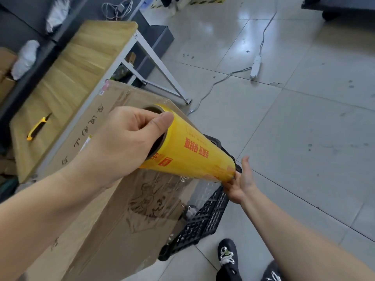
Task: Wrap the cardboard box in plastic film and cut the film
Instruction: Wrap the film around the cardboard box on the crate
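My left hand (121, 142) grip pinches yellow plastic-film roll (192, 153) rim; right hand (241, 183) props far end, grip untellable: axle-hold for unrolling over brown cardboard box (97, 230).

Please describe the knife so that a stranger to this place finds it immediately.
Find the long wooden table left of the cardboard box. The knife lies near its left edge. It is slim, yellow and black, much smaller than the yellow film roll.

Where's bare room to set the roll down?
Table top beyond the knife is bare up to its far edge. Floor tiles right of the crate, short of the power strip, too. Crowded: left of the table, bags and boxes.
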